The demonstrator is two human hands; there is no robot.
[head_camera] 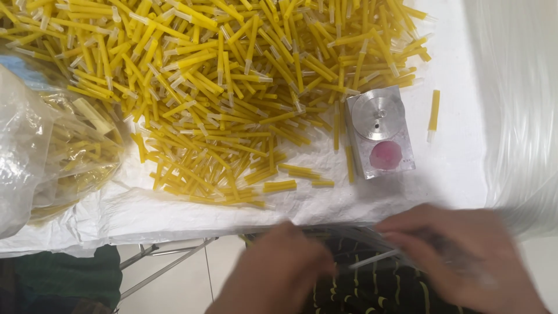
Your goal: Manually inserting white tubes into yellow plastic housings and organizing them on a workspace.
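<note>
A big heap of small yellow plastic tubes with clear tips (221, 87) covers a white sheet on the table. Beside it on the right lies a small metal block (379, 132) with a round steel disc and a pink spot on top. My left hand (279, 270) and my right hand (465, 256) are low in view, below the table's near edge, both blurred. Between them runs a thin pale tube or rod (372, 260); my right hand's fingers close on its end. Whether my left hand holds anything is hidden by blur.
A clear plastic bag (52, 151) holding more yellow tubes lies at the left. One stray yellow tube (433, 115) lies right of the metal block. Clear plastic film (517, 87) hangs at the right. A dark patterned cloth (372, 285) lies under my hands.
</note>
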